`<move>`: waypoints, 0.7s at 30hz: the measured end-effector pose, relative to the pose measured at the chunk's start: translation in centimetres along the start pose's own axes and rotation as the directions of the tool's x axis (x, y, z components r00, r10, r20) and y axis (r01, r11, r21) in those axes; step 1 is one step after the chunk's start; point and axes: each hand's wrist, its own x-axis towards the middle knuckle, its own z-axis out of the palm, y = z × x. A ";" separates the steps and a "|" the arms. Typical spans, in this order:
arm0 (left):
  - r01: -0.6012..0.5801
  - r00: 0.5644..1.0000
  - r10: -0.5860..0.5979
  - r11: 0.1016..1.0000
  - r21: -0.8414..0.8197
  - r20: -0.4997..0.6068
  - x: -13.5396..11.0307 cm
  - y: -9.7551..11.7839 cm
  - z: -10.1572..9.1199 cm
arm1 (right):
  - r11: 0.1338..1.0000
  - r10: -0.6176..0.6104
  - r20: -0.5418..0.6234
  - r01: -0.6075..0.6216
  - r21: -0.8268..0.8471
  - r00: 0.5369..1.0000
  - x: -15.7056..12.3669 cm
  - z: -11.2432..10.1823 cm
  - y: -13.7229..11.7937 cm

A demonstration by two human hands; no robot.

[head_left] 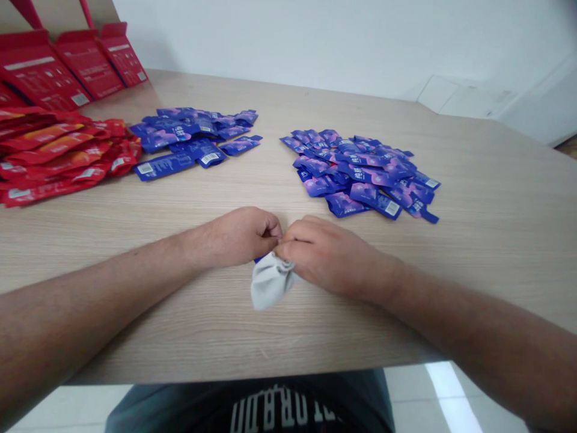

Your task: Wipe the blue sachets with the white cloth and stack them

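"Where the two hands meet, what's hanging down?"

"A pale grey pouch, crumpled, dangling below the fingers over the table. A sliver of blue shows at its top, beside the fingers."

"Who has hold of it?"

"The right hand. Its fingers are closed, pinching the top of the pouch."

"And the left hand?"

"Curled closed as well, its fingertips pressed against the right hand's. Whether they grip the pouch too, I can't tell; the fingers hide that spot."

"What's closest to them?"

"A heap of blue sachets, ahead and to the right, near the right hand but not touching it. Another, looser spread of blue sachets lies farther ahead on the left."

"Anything past those?"

"Red sachets are piled at the far left, just beside that looser spread. Behind them stand open red cartons in a row by the table's far corner, with a white wall beyond."

"And nearer you?"

"Past the table's near edge there's a dark shirt with white lettering, and pale floor tiles on either side of it."
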 end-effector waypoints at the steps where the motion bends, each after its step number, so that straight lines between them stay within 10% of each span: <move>1: -0.001 1.000 0.002 1.000 -0.005 0.005 0.0 0.0 0.0 | 1.000 -0.028 0.021 0.028 0.007 0.999 0.0 -0.1 -0.1; 21: 0.005 1.000 -0.005 1.000 -0.004 0.008 0.0 0.0 0.0 | 0.997 0.076 0.041 -0.077 0.013 0.996 -0.3 -0.3 0.5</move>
